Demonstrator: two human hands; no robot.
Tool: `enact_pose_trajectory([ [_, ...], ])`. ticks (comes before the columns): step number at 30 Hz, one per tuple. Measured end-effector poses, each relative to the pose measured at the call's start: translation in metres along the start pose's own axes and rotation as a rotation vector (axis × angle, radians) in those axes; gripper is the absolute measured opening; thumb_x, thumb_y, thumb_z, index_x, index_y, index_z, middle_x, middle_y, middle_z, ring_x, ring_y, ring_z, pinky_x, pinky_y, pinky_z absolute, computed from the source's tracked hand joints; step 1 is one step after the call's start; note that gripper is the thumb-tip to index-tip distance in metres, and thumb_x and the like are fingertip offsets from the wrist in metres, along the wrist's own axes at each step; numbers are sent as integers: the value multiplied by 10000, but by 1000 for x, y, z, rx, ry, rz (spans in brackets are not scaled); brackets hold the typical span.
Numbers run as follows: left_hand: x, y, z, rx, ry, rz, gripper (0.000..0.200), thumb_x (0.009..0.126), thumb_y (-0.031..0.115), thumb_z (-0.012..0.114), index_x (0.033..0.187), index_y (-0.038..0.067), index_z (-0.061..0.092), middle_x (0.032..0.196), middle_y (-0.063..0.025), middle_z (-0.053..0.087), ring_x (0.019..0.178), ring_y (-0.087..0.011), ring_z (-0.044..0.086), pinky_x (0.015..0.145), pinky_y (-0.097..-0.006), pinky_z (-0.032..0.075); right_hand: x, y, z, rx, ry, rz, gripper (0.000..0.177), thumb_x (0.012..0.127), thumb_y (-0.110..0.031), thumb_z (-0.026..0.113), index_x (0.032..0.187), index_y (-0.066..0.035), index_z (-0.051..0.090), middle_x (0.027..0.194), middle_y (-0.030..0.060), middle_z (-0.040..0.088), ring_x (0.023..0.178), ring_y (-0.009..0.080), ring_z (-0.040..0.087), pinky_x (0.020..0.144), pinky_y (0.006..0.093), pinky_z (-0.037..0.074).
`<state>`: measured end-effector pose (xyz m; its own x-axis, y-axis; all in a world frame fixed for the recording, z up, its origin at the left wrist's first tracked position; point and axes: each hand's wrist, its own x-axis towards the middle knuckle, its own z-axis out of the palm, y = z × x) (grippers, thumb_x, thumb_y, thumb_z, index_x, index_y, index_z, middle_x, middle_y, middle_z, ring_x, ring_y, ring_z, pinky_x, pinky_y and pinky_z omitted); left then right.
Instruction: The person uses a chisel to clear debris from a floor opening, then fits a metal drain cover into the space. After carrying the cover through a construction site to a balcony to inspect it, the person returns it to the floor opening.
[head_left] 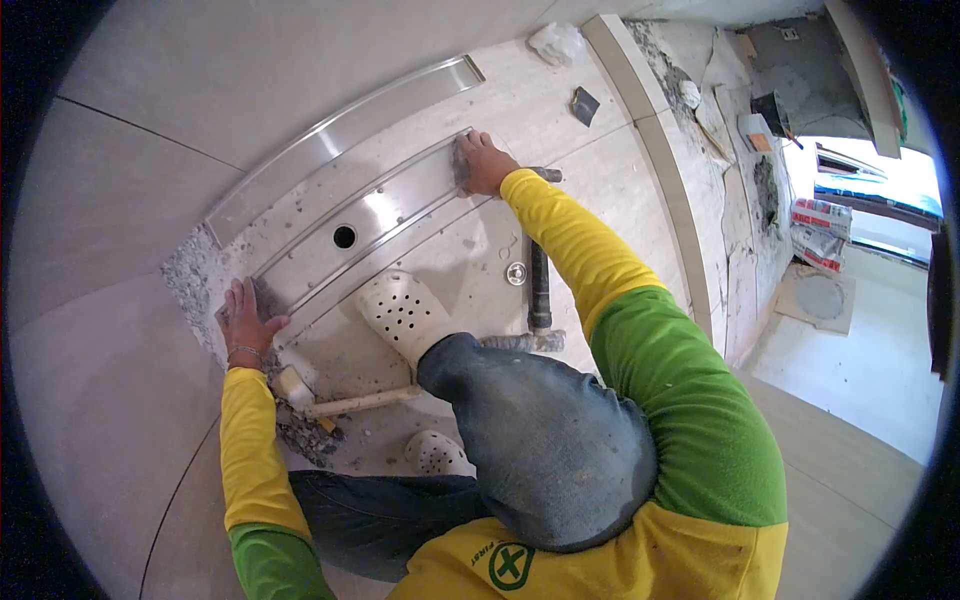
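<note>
A long stainless-steel drain channel [385, 212] with a round dark outlet hole [345, 237] lies at a slant across the tiled floor. My left hand [247, 322] grips its lower-left end, thumb and fingers to either side of a dark grey patch there. At the opposite, upper-right end, my right hand [484, 164] curls its fingers round the edge; the fingertips are partly hidden. Below my left hand lies a mallet [292, 388] with a pale head and a light handle. A second, dark-handled hammer [540, 285] rests right of the channel.
A narrow metal strip [340, 132] leans along the wall behind the channel. Rubble [195, 280] lies at the left. A round floor drain [516, 273], a dark square piece [585, 106] and a plastic bag [557, 44] are on the floor. A raised curb [675, 195] runs at right; bags [822, 232] lie beyond.
</note>
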<state>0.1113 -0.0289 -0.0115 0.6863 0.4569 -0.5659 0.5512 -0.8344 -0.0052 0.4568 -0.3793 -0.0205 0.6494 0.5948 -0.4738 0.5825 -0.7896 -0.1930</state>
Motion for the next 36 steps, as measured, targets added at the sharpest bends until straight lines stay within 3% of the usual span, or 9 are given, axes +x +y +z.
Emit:
enact_pose_trajectory([
  [5,2,-6,2,3,-26,26,1079,711,493,760,1528,141,150,1592,-126,137,1460,-316,150,1150,-529,148,-1,-18,-18,-128,-105,128,1115,593,-338,870,1499,-218,232,1522,211,266,1410,356,265,1073,522,345],
  [11,4,-12,12,-26,-11,46,1074,709,424,777,1529,139,145,1591,-131,134,1466,-313,131,1154,-531,135,3,-29,-28,-238,-153,186,1127,579,-377,873,1500,-246,237,1504,159,322,1399,333,288,1018,644,322],
  [15,5,-19,17,-92,11,59,1050,715,401,775,1529,163,157,1596,-104,132,1466,-299,137,1156,-538,136,5,-28,-23,-276,-109,181,1142,550,-399,887,1492,-263,257,1464,129,363,1386,331,300,991,667,341],
  [18,1,-16,8,-97,-9,43,1029,721,401,769,1527,177,170,1598,-90,133,1466,-294,141,1151,-551,147,5,-29,-24,-287,-95,167,1130,551,-408,883,1490,-260,271,1433,88,394,1371,290,327,990,628,365],
  [21,0,-12,4,-82,-23,22,1016,722,402,765,1525,191,179,1598,-78,139,1467,-287,144,1143,-568,162,7,-26,-22,-279,-96,146,1063,585,-416,875,1459,-261,290,1439,107,407,1355,315,351,984,633,361],
  [27,-4,-10,-1,-112,-23,18,1032,723,412,760,1530,210,148,1602,-66,119,1472,-279,118,1139,-599,145,9,-28,-20,-301,-106,142,1108,571,-445,879,1476,-270,264,1383,101,438,1338,308,374,973,596,392],
  [29,0,-10,-3,-94,-37,11,1035,723,409,762,1530,213,146,1603,-66,115,1473,-280,112,1141,-595,141,9,-32,-28,-287,-158,185,1144,547,-409,885,1495,-253,263,1486,125,361,1373,295,348,1019,567,368],
  [34,0,-8,-4,-117,-59,-9,1043,716,397,774,1529,217,147,1604,-69,110,1473,-285,109,1147,-584,129,14,-29,-28,-296,-214,196,1149,552,-425,878,1498,-254,249,1508,141,331,1353,315,387,1021,517,406],
  [36,-1,-9,-7,-96,-84,-5,1045,708,391,782,1528,220,157,1602,-68,120,1472,-283,113,1151,-577,123,16,-21,-19,-321,-142,111,1118,559,-502,860,1477,-257,272,1358,128,454,1289,313,440,933,572,453],
])
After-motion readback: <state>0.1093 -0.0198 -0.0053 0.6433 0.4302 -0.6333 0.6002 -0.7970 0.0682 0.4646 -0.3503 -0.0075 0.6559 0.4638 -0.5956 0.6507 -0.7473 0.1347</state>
